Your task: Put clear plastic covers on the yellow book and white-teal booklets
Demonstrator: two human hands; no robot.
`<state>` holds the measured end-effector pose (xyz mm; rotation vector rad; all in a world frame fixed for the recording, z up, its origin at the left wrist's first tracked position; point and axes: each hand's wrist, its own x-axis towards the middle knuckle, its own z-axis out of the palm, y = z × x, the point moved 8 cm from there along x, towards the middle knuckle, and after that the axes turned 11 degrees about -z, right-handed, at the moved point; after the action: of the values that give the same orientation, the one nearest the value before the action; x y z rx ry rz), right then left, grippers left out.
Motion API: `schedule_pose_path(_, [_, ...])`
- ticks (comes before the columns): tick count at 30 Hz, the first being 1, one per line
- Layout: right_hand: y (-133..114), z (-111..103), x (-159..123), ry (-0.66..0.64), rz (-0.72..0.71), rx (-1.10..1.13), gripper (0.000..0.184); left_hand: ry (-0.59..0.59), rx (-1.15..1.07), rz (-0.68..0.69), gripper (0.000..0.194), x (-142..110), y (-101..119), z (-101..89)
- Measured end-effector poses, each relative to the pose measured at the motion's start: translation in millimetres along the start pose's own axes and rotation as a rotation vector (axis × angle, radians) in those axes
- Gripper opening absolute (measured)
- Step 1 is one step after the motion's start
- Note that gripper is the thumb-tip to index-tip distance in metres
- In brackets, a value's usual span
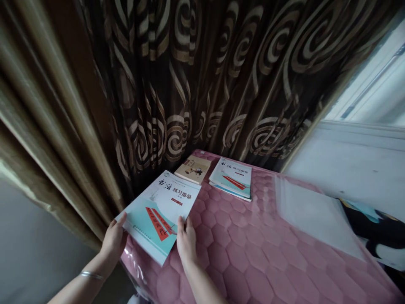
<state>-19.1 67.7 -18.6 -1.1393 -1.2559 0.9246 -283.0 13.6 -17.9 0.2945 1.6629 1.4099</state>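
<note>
A calligraphy workbook (158, 211) with a white and teal cover and red banners is held up over the near left corner of the table. My left hand (112, 238) grips its lower left edge, the thumb on the cover. On the right edge, my right hand (186, 240) pinches it the same way; the fingers beneath are mostly hidden. Behind it lies a tan book (193, 169) with small figures on its cover, partly overlapped in view by the workbook. To the right of that sits a short stack of similar calligraphy workbooks (231, 177).
The table wears a pink, hexagon-quilted cover (247, 257) under clear plastic. A translucent sheet (313, 211) lies at the right, near a black and white patterned item (376, 236). Brown swirl-patterned curtains (202, 84) hang along the back edge, gold curtains (47, 105) at left.
</note>
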Motion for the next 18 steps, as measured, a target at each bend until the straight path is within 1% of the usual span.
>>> schedule_pose_path(3, [-3, 0, -1, -0.016, -0.011, -0.023, 0.048, 0.065, -0.010, 0.038, 0.029, -1, -1, 3.4])
schedule_pose_path(6, [-5, 0, 0, 0.001, -0.031, -0.037, 0.047, 0.051, -0.085, -0.001, 0.029, 1, -2, 8.1])
schedule_pose_path(10, [-4, 0, 1, 0.032, -0.036, -0.030, 0.044, -0.001, -0.241, -0.048, 0.020, 1, 1, 15.6])
schedule_pose_path(13, [-3, 1, 0, 0.039, -0.029, -0.024, 0.044, -0.011, -0.352, -0.076, 0.014, -1, 2, 17.8])
schedule_pose_path(16, [-3, 2, 0, 0.029, -0.039, -0.012, 0.044, -0.023, -0.391, -0.083, 0.010, -3, 1, 17.3])
schedule_pose_path(18, [-4, 1, 0, 0.013, -0.043, -0.006, 0.044, 0.006, -0.377, -0.075, 0.008, -5, 0, 12.3])
